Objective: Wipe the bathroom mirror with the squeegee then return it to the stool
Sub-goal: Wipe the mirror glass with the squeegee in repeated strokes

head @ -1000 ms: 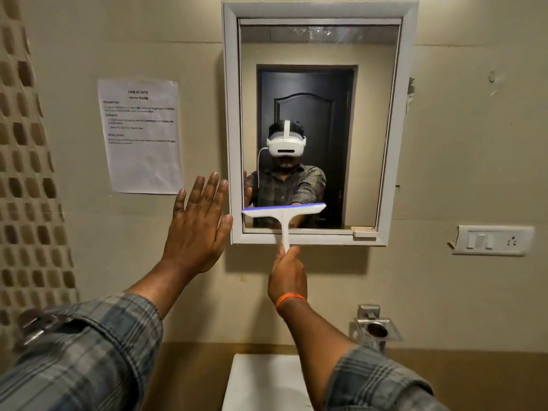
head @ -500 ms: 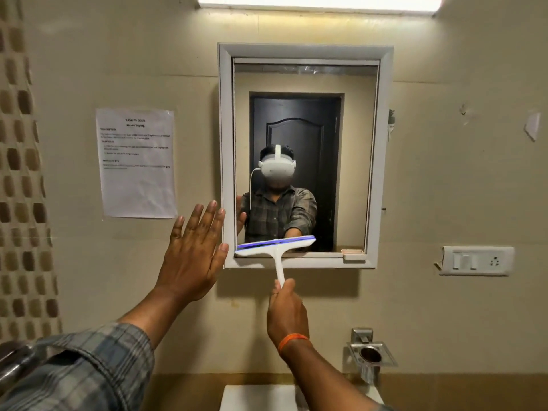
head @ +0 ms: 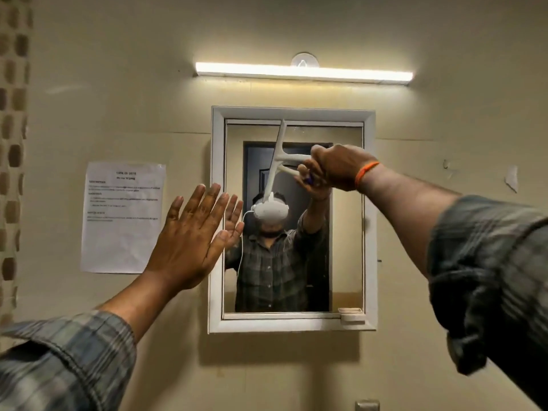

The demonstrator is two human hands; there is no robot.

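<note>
The white-framed bathroom mirror [head: 368, 221] hangs on the beige wall at the centre. My right hand [head: 335, 167] grips the handle of the white squeegee [head: 277, 157] up in the mirror's top half. The blade stands nearly upright, tilted, against the glass left of my fist. My left hand [head: 192, 235] is held flat with fingers spread, at the mirror's left frame edge. The stool is not in view.
A lit tube light [head: 302, 73] runs above the mirror. A printed paper sheet [head: 121, 218] is stuck on the wall to the left. Brown patterned tiles [head: 12, 161] line the far left edge. A metal fitting [head: 367, 405] shows at the bottom.
My right hand has lifted the squeegee from the mirror's bottom edge to its upper part and turned the blade from level to nearly upright. The view has tilted upward. My left hand stays spread.
</note>
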